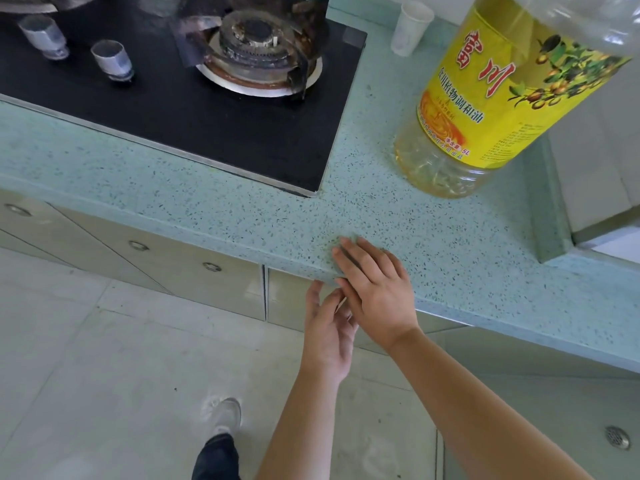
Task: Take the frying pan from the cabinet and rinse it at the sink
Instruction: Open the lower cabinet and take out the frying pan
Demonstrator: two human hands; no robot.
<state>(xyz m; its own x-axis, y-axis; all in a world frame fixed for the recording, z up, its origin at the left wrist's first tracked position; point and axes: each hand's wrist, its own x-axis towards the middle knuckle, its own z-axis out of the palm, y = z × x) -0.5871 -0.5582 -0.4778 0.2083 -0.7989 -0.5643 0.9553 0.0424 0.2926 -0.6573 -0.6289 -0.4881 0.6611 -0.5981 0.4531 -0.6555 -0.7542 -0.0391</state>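
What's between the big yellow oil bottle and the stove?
Nothing. In the head view, only bare speckled green countertop lies between the oil bottle and the stove.

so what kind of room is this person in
Almost certainly a home kitchen. A black gas hob with a burner is set into a speckled green countertop, a large bottle of cooking oil stands on it, and closed cabinet doors run underneath.

Speckled pale-green stone-look table (398, 216), smooth and faintly glossy. Black glass hob (194, 109), shiny, with a scorched, rusty metal burner (258, 39) and brushed-metal knobs (112, 58). Clear glossy plastic oil bottle (485, 109), yellow printed label. Matt pale floor tiles (104, 375).
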